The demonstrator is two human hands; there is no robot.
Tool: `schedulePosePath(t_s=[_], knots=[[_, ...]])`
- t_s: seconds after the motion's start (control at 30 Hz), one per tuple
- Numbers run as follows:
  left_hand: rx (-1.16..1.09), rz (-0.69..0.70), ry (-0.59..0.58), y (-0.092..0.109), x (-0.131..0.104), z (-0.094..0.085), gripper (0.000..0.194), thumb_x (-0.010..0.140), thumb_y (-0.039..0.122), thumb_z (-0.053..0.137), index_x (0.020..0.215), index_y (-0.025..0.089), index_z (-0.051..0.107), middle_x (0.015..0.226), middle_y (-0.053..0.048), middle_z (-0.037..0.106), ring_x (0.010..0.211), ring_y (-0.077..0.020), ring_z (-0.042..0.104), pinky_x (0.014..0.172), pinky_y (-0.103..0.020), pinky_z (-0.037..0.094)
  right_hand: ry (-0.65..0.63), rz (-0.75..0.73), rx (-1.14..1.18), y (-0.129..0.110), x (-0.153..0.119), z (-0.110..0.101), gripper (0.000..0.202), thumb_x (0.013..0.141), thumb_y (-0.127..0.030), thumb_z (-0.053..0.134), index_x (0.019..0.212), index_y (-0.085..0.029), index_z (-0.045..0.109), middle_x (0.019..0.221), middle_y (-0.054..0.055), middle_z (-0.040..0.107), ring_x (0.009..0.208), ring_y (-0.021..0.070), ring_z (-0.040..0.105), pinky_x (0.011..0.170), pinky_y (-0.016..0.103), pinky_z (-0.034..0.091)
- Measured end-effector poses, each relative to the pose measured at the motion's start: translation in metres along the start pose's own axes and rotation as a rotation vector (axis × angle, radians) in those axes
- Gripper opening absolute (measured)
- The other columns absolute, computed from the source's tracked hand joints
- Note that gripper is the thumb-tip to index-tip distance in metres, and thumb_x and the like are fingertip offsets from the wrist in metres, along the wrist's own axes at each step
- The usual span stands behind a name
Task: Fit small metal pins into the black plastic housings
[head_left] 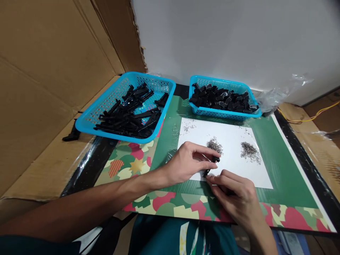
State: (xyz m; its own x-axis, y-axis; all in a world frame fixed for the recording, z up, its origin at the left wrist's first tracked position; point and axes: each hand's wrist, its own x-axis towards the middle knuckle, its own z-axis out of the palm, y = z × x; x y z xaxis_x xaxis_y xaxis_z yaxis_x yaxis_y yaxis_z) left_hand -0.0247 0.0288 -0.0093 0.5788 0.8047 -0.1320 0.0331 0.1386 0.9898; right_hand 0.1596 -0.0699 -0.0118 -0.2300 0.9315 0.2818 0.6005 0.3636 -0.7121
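My left hand pinches the upper end of a small black plastic part between thumb and fingers, above the near edge of a white sheet. At the part's lower end, the fingertips of my right hand are closed together against it; whether they also hold something tiny cannot be made out. Just beyond my left fingers lies a pile of small metal pieces. A second such pile is on the right of the sheet.
A large blue basket with long black parts stands at the left, a smaller blue basket with short black parts at the back. One black part lies outside, left. Clear plastic is at the back right.
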Motion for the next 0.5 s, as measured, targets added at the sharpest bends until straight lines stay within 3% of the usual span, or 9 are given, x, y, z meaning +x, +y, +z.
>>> schedulePosePath(t_s=[0.27, 0.5], knots=[[-0.016, 0.006, -0.003, 0.0002, -0.0006, -0.0001, 0.031, 0.079, 0.02, 0.089, 0.11, 0.015, 0.086, 0.096, -0.007, 0.085, 0.091, -0.0206, 0.078, 0.083, -0.028, 0.061, -0.047, 0.046, -0.015, 0.0002, -0.0027, -0.0003, 0.013, 0.1, -0.016, 0.063, 0.094, -0.022, 0.073, 0.071, -0.002, 0.065, 0.054, 0.011, 0.053, 0.053, 0.022, 0.041], [0.0, 0.007, -0.002, 0.0014, 0.0, -0.0005, 0.03, 0.079, 0.018, 0.087, 0.109, 0.015, 0.086, 0.1, -0.008, 0.085, 0.095, -0.0231, 0.079, 0.086, -0.03, 0.063, -0.109, 0.151, 0.027, -0.0007, -0.004, 0.0016, 0.013, 0.099, -0.018, 0.062, 0.092, -0.022, 0.072, 0.074, -0.002, 0.067, 0.058, 0.0117, 0.056, 0.056, 0.023, 0.041]])
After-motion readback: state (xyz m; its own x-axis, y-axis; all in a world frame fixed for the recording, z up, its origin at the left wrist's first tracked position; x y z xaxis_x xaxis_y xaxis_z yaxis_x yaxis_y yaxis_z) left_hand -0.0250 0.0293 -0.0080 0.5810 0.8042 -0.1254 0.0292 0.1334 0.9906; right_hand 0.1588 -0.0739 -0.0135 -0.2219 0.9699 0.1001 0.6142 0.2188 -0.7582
